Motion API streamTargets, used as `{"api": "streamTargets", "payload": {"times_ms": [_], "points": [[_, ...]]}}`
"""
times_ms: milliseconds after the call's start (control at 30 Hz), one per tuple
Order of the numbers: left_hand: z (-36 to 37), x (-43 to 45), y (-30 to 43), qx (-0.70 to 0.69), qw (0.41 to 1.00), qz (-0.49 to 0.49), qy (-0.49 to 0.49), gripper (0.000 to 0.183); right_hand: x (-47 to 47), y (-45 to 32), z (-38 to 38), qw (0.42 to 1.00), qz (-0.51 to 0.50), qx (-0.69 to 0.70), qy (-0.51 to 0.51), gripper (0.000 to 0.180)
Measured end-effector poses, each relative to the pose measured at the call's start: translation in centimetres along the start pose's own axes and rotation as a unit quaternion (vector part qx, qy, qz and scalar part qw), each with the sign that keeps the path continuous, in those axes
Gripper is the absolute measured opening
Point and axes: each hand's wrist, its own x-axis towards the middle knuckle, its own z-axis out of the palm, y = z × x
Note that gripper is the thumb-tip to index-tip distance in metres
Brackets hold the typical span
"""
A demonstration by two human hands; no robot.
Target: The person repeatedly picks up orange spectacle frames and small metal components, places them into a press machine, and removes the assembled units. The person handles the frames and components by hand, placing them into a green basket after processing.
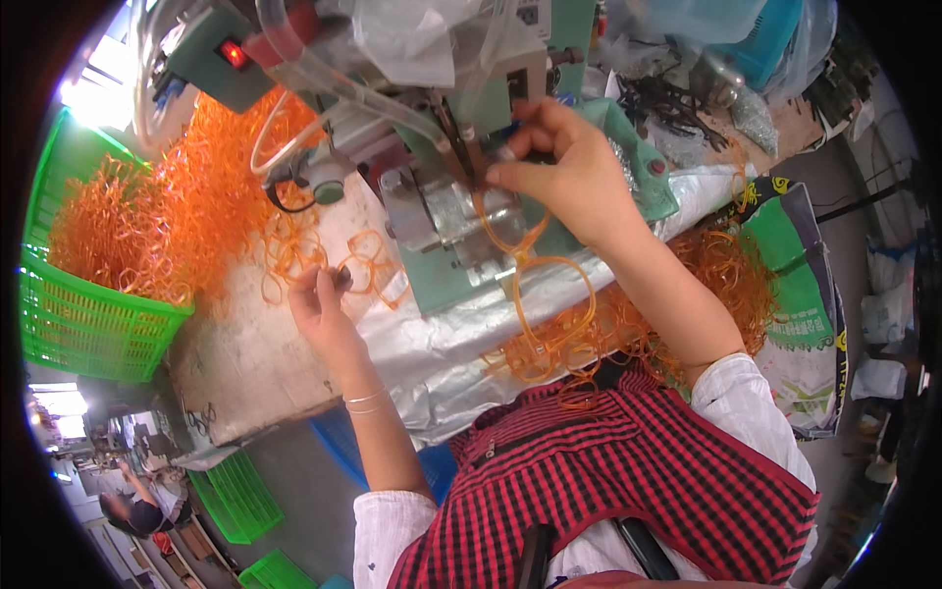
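My right hand [563,173] is raised to the work point of a green bench machine [423,283]. Its thumb and fingers pinch the upper end of an orange plastic eyeglass frame [553,300]. That frame hangs over the front of the machine, with one round rim nearer to me. A metal tool tip [456,143] and a clear hose [390,110] come down beside the fingertips. To the left, my left hand [320,302] hovers near loose orange frames [368,258] on the table. Something small and dark shows at its fingertips; whether it is held is unclear.
Orange frames fill a green plastic basket [103,316] at left and heap up beside it [221,169]. More frames [706,287] lie in a bag [798,294] at right. A red switch [233,53] glows on the machine. Another person [143,508] is at lower left.
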Motion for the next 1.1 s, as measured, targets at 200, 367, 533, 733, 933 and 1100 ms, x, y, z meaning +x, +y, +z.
{"api": "streamTargets", "payload": {"times_ms": [200,367,533,733,933,1100], "points": [[6.6,-0.9,10.7,-0.197,0.955,0.213,-0.066,0.013,0.0,-1.2,0.7,0.996,0.029,0.089,-0.013,0.049],[9.4,0.8,14.2,-0.007,0.949,0.302,-0.089,0.012,-0.8,-0.5,2.8,0.986,-0.010,0.161,0.046,0.047],[9.7,-1.4,12.7,-0.043,0.893,0.392,-0.216,0.009,-3.6,-3.2,0.7,0.998,-0.041,0.032,-0.039,0.054],[11.9,-3.6,9.1,0.127,0.751,0.584,-0.281,0.020,-0.3,3.7,-7.6,0.977,-0.075,-0.058,0.188,0.038],[11.9,-3.8,7.9,0.129,0.743,0.591,-0.287,0.030,-4.6,6.3,-9.5,0.931,0.005,-0.342,0.129,0.016],[11.4,-5.3,7.4,0.110,0.792,0.525,-0.291,0.033,-4.7,7.2,-8.8,0.860,-0.048,-0.496,0.112,0.010]]}}
